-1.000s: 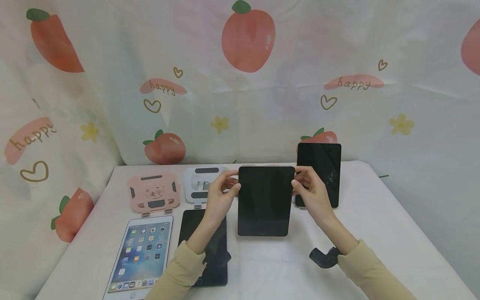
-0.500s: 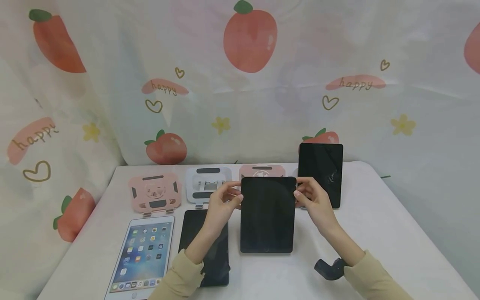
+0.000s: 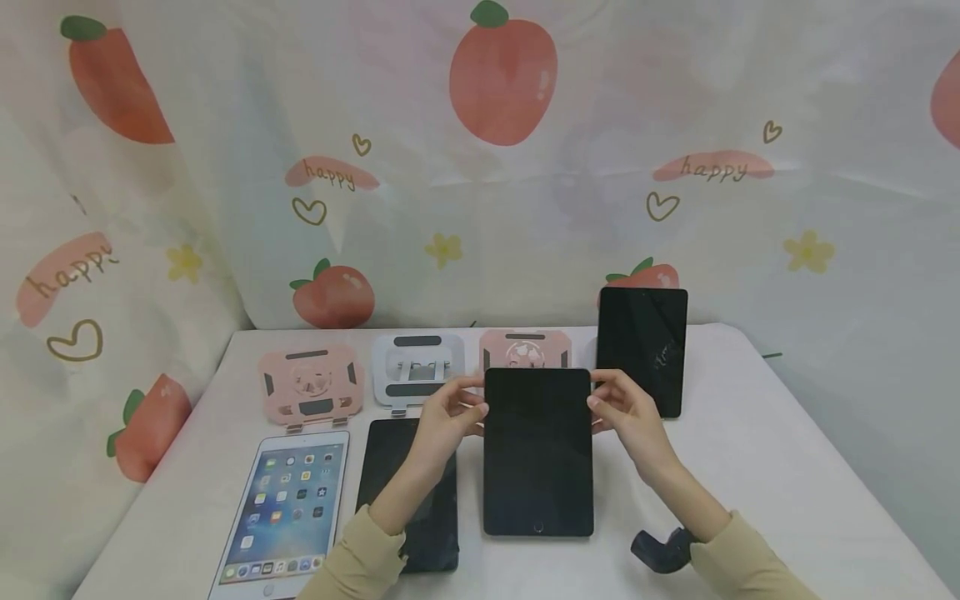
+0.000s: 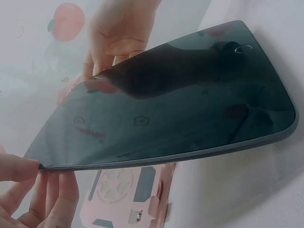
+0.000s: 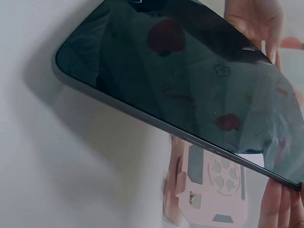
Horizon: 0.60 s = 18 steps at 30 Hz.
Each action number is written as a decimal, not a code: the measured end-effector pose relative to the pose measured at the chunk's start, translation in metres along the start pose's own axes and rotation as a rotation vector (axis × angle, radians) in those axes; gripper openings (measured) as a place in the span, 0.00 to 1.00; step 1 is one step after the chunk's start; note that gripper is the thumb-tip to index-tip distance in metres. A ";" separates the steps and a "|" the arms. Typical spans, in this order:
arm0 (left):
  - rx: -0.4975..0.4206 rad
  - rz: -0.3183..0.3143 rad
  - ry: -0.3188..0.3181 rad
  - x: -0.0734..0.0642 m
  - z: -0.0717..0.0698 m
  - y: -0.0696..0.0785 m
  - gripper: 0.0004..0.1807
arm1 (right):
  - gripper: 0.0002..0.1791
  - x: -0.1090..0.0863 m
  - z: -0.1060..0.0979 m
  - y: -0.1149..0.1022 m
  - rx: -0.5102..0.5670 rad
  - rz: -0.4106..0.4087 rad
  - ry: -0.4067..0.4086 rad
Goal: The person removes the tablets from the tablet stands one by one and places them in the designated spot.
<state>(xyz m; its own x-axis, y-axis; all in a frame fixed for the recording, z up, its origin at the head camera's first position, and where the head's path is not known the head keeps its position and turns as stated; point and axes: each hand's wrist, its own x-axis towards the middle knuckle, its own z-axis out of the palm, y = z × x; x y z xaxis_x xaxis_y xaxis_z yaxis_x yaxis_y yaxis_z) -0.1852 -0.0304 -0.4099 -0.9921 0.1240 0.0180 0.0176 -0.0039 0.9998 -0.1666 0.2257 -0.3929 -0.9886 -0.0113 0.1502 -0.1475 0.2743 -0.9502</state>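
A black tablet (image 3: 538, 454), its screen dark and home button at the bottom, is held between both hands in the head view. My left hand (image 3: 446, 421) pinches its upper left edge, thumb on the front and fingers behind. On the opposite edge, my right hand (image 3: 628, 417) pinches the upper right side the same way. The tablet's lower end is tilted toward me, close over the white table. Behind its top edge stands a pink tablet stand (image 3: 525, 348), partly hidden; the left wrist view shows that pink stand (image 4: 121, 194) below the tablet's edge.
Another pink stand (image 3: 311, 385) and a pale blue stand (image 3: 417, 367) are at the back left. In front of them lie a white tablet (image 3: 281, 512) with a lit screen and a black tablet (image 3: 408, 492). A dark tablet (image 3: 642, 350) stands upright at back right.
Both hands have brought the black tablet down and toward me, its bottom edge dropping lower in the head view. The pink stand behind it has come into sight. Both grips are kept.
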 end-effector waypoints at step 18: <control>-0.075 -0.166 -0.042 0.008 -0.003 -0.018 0.20 | 0.19 0.006 0.000 0.017 0.039 0.144 -0.056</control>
<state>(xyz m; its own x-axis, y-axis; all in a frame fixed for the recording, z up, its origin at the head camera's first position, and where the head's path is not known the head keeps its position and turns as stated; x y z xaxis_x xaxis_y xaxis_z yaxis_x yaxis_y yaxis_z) -0.1942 -0.0321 -0.4274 -0.9746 0.1706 -0.1453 -0.1564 -0.0535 0.9862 -0.1752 0.2300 -0.4083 -0.9996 -0.0286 -0.0024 -0.0045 0.2399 -0.9708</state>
